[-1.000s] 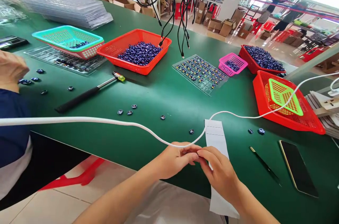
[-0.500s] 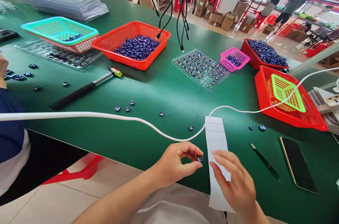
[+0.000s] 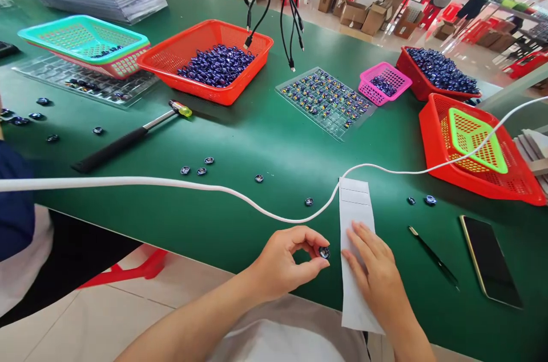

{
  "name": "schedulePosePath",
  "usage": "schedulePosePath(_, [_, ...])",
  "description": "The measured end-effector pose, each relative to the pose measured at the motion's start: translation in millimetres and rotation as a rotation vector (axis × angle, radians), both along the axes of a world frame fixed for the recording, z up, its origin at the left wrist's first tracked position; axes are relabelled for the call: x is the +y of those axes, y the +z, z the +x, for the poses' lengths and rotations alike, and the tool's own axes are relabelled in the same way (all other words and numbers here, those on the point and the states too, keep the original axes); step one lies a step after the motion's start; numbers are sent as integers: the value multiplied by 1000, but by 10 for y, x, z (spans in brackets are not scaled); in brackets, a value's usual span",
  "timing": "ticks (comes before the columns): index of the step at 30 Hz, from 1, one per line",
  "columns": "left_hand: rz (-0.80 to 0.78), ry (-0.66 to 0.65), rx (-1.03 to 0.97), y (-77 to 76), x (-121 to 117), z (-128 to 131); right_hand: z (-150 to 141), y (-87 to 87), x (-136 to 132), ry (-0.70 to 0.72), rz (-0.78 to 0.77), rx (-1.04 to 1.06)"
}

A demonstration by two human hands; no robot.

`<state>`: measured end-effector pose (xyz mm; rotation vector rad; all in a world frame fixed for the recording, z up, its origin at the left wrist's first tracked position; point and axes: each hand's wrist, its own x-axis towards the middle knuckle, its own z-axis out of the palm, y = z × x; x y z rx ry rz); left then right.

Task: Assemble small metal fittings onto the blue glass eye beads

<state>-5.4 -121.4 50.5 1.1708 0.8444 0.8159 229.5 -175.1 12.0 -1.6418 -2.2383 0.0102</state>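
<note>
Head view: pinching small round dark piece (image 3: 324,252) in left hand (image 3: 277,266), with nearly closed grip, beside paper strip (image 3: 353,308); touching this strip with right hand (image 3: 379,270), loosely open. Seemingly a holding step, calling next for steady pinch.

The person at left (image 3: 15,196) is mostly cut off.

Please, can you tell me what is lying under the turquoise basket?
Under the turquoise basket show a pink-red basket, then a clear tray with some dark pieces along its near side. The tray's far part is covered, so its contents cannot be seen.
</note>
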Motion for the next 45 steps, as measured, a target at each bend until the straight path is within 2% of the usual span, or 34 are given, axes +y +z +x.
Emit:
schedulePosePath(4, [-28, 9, -3, -14, 7, 9, -43, 31, 24, 3, 32, 41])
schedulePosePath(7, [-46, 13, 16, -24, 14, 13, -105, 135, -4, -3, 56, 153])
schedulePosePath(13, [-44, -16, 23, -79, 6, 34, -299, 434, -64, -4, -122, 494])
schedulePosePath(16, [-27, -32, 20, -110, 2, 36, -423, 489, -54, 51, -144, 565])
schedulePosePath(19, [-17, -44, 24, -123, 3, 26, -475, 465, -29, 96, -143, 578])
schedulePosePath(21, [-25, -41, 43, -122, 5, 16, -426, 431, -6, 67, -99, 537])
schedulePosePath(24, [-42, -33, 70, -109, 5, 8, -236, 362, 33, -105, 31, 382])
schedulePosePath(26, [-48, -31, 72, -101, 3, 11, -80, 292, 49, -213, 61, 256])
schedulePosePath(30, [-54, -30, 69, -105, 1, 34, 123, 109, 31, -233, -34, 53])
schedulePosePath(34, [-30, -27, 82, -122, 3, 47, 127, -10, 2, -222, -108, -12])
schedulePosePath(45, [-11, -16, 113, -125, -4, 32, 26, -41, 59, -273, -172, 38])
